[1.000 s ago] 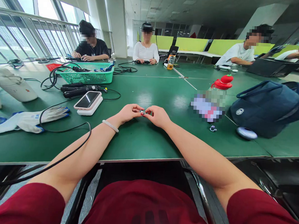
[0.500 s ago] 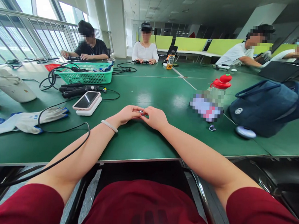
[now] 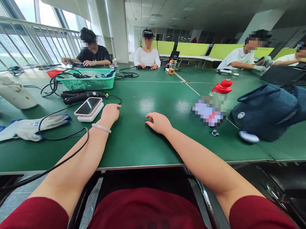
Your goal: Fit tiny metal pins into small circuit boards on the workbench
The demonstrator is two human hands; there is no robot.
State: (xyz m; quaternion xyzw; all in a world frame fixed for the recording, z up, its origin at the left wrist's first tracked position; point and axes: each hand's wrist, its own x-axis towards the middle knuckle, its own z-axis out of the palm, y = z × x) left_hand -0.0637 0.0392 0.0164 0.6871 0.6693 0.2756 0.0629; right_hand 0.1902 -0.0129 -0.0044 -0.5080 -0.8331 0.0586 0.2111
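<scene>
Small object (image 3: 118,108), likely light and stiff, best edge-gripped, is pinched by the left hand (image 3: 109,114); the right hand's (image 3: 159,123) fingers are parted.

Dark red short sleeves (image 3: 38,212) end above the elbows; a pale, smooth bracelet (image 3: 101,128) circles the arm just behind the left hand (image 3: 110,113).

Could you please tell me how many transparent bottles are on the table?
2: the red-lidded bottle left of the blue bag, and the amber-liquid bottle farther back. Others may be hidden.
</scene>
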